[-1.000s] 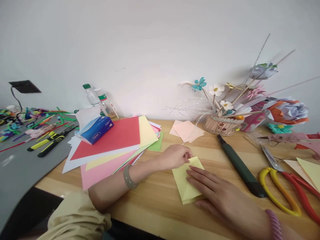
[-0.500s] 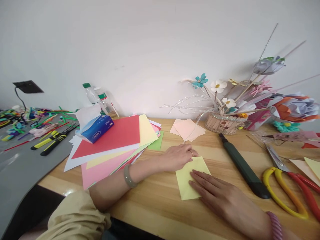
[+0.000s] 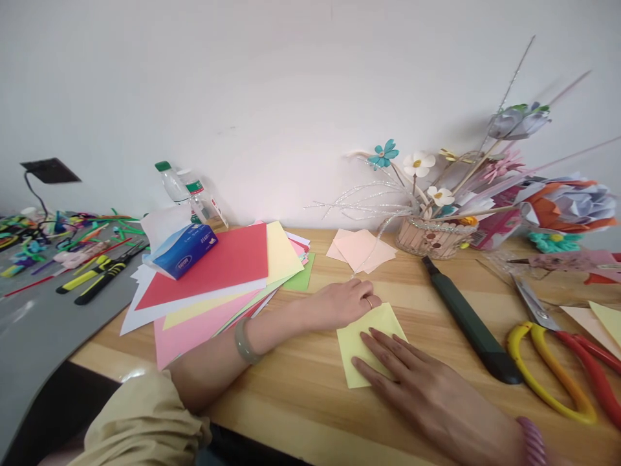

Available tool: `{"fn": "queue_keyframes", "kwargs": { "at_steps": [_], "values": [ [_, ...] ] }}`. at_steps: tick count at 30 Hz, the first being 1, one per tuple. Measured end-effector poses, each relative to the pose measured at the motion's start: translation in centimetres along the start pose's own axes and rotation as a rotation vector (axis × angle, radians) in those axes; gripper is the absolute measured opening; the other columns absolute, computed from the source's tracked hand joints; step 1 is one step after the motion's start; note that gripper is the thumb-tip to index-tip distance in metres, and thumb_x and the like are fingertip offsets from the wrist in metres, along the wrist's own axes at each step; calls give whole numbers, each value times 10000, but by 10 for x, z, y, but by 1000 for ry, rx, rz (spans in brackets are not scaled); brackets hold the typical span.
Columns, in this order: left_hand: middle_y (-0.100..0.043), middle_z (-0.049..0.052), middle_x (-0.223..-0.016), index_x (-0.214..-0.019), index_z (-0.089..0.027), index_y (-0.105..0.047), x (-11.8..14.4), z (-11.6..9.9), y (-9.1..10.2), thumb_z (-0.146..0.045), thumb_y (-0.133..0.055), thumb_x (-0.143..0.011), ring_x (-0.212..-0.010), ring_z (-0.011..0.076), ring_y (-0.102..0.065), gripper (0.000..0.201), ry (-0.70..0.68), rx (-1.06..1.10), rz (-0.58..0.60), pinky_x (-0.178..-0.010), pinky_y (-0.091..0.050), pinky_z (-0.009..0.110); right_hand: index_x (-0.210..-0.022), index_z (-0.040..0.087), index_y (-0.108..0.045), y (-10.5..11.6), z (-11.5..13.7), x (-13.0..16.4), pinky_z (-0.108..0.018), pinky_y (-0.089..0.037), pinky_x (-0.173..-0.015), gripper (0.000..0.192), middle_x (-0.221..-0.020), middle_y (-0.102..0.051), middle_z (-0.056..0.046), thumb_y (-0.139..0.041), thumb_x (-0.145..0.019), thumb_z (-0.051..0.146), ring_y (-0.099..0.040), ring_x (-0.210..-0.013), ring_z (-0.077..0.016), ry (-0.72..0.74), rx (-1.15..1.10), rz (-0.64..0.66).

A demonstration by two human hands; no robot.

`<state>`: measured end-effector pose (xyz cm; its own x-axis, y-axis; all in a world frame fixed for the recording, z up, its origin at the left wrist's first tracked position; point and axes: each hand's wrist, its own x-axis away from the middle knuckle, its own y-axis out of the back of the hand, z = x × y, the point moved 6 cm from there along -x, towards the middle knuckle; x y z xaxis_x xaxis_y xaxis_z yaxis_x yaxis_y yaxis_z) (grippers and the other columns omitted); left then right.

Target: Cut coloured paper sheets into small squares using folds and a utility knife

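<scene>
Two hands rest on one small yellow paper [image 3: 361,336] that lies flat on the wooden desk [image 3: 301,395]. The left hand [image 3: 344,303] is loosely curled and presses the paper's upper left edge. The right hand [image 3: 427,395] lies flat with fingers spread over the lower right part. At 10 o'clock from the paper is a stack of coloured sheets [image 3: 218,278]; at 3 o'clock lies a dark utility knife [image 3: 468,320].

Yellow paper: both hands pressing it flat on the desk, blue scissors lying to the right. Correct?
Not quite. In the head view the scissors have yellow and red handles, not blue. The rest holds: the left hand and right hand both press the yellow paper flat on the desk.
</scene>
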<state>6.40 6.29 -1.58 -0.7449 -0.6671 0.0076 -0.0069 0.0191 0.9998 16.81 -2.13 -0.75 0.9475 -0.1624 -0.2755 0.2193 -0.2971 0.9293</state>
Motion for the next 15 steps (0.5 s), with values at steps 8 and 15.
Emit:
{"fn": "queue_keyframes", "kwargs": {
  "at_steps": [8,15],
  "values": [
    [-513,83,-1076,-1091,-157,-509,-1,4,-3,-130,-328,-961,-982,202,-502,224,-16,62,-7,-784,-422,277,-1201,147,-582,-3,-3,0,-413,-504,-876,347,-1259,-548,-160,-496,-873,223,-495,-1164,-288,-103,-82,-41],
    [-530,68,-1072,-1104,-157,-514,-1,6,-6,-107,-346,-950,-964,178,-520,233,-6,128,-22,-824,-415,267,-1115,147,-626,0,-7,-4,-381,-519,-857,280,-1184,-615,-106,-500,-872,206,-547,-1114,-247,-225,-198,-107]
  ]
}}
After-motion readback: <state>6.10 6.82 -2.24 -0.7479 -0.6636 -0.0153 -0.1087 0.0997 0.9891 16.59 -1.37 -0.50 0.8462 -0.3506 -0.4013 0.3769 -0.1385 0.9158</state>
